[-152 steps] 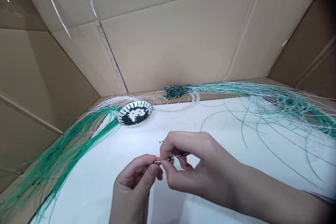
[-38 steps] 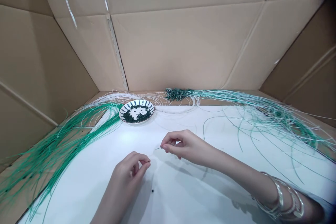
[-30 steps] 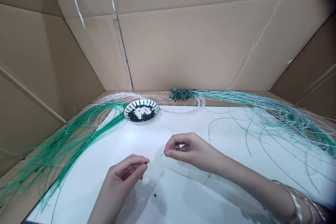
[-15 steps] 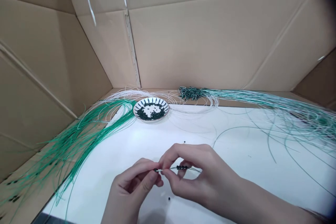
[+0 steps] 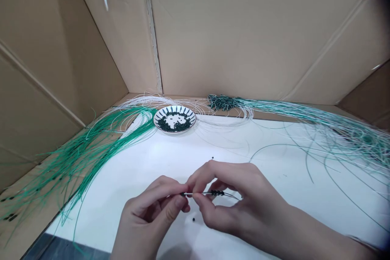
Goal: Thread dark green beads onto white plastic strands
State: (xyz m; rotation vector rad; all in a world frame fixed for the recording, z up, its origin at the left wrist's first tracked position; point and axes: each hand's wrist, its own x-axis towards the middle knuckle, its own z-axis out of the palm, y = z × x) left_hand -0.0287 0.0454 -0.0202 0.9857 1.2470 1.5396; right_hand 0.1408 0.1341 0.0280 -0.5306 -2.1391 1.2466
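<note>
My right hand [image 5: 231,199] pinches a thin wire [image 5: 204,193] between thumb and forefinger, low in the middle of the view. A few dark green beads [image 5: 217,192] sit threaded on it near my palm. My left hand [image 5: 152,215] meets the wire's left tip, thumb and forefinger pinched on a small dark bead [image 5: 182,194]. One loose bead [image 5: 193,219] lies on the white sheet [image 5: 146,170] below my fingers, another [image 5: 212,157] just beyond them.
A small patterned dish [image 5: 174,118] of dark green beads stands at the back. Green wires [image 5: 76,158] fan out on the left, white wires [image 5: 146,101] behind the dish, and finished beaded wires [image 5: 304,113] spread right. Cardboard walls [image 5: 228,40] enclose everything.
My hands were apart a second ago, the left holding a bead. They have come together at the wire's tip, and my head has turned left and dipped closer.
</note>
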